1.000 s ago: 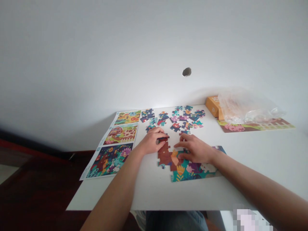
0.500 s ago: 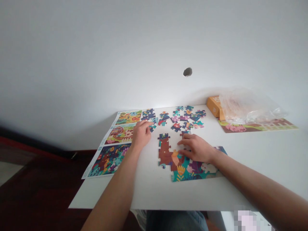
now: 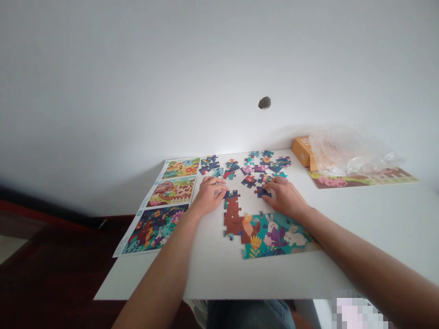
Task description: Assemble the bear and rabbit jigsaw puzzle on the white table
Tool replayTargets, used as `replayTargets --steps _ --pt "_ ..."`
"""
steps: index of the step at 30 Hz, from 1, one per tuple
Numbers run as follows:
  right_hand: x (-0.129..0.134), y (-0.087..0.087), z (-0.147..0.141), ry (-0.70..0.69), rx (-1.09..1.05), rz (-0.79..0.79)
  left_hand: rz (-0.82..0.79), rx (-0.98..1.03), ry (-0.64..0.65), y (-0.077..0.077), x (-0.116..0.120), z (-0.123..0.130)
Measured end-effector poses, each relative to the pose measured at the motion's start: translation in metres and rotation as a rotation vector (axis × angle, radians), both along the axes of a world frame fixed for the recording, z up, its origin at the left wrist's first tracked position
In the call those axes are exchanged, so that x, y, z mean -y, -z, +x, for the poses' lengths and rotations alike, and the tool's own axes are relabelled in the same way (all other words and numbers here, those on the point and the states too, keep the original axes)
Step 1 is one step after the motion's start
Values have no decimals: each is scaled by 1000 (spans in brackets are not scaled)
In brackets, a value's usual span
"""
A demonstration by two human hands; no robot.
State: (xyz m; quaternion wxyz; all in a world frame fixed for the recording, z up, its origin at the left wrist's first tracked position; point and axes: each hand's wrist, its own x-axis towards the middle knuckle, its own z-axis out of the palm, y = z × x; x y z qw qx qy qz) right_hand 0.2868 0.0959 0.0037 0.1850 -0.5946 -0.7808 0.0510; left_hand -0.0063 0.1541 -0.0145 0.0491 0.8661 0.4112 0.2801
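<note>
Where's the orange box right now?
Right of centre in the head view, the orange box sits at the back of the white table by the wall, just right of the loose puzzle pieces, partly hidden by the clear plastic bag.

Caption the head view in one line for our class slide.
Left hand beside a part-built puzzle, right hand at a dark piece, loose pieces beyond, picture sheet at left.

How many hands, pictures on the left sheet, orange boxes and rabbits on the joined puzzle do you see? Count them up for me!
Left hand and right hand: 2
Printed pictures on the sheet: 3
Orange box: 1
Rabbits on the joined puzzle: 2
Total: 8
</note>
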Motion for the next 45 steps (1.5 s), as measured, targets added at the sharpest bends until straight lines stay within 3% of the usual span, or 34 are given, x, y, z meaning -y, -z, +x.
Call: replayTargets --steps 8,14,16,19,21,26,31,33,35,38,45 --pt "-2 0 3 -23 -6 -4 -68 -35 1 -15 6 -2" --pt "1 -3 7 -56 -27 -5 -332 -220 174 -31 20 -3" --pt "4 -10 9 -188 -32 0 -413 -278 189 -32 22 -1" --pt "10 -21 10 -525 -21 -95 -461 -315 159 -31 22 1" --pt "16 -25 7 -580 0 -163 -459 -317 150 -30 21 2" --pt "27 -27 -2 -448 96 -202 -438 -294 166 -30 22 1" --pt "25 -23 -2 -469 23 -170 -420 -275 171 -30 23 3" --pt "22 -21 0 -360 -3 -112 -400 -273 170 -30 23 2" --pt "20 -19 2 -164 17 -50 -386 -273 162 -31 23 -1" --pt "17 -14 6 27 88 -56 -377 -259 143 -34 24 -3" --pt "6 -1 6 -11 -4 -137 -434 -316 181 -35 31 8"
